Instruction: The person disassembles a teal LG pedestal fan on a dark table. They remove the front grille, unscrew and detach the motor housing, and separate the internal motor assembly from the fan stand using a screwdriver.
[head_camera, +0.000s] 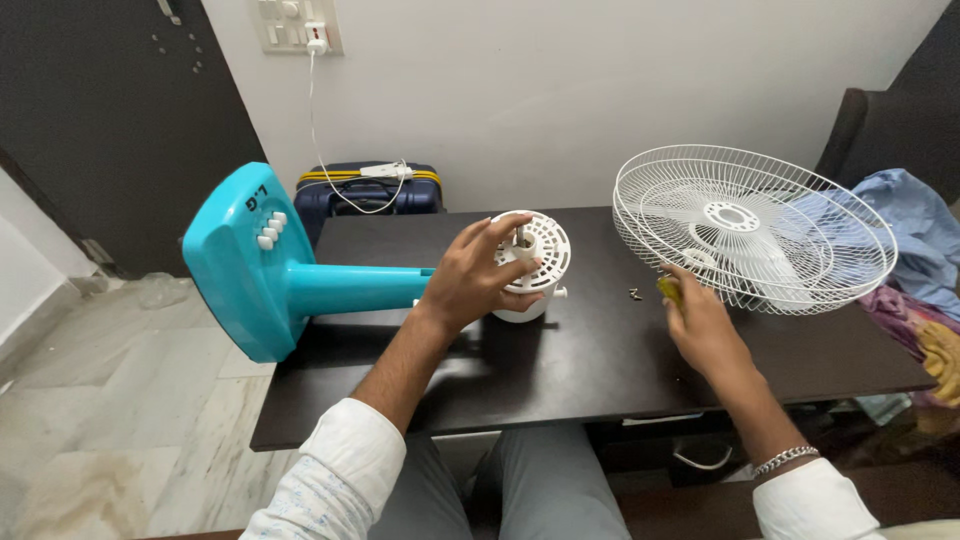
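While left hand (478, 280) cups the motor housing (530, 262), right hand (700, 325) pinches a screwdriver (668, 290).

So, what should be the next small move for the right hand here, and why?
Probably bring the right hand, with its yellow-handled tool, over to the white motor housing. The left hand grips that housing on the dark table, front face exposed, and small screws lie loose between the hands.

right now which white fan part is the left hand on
The round motor housing at the table's middle, joined to the teal stand. The left hand grips its front. The wire guards lie apart, to the right, near the right hand.
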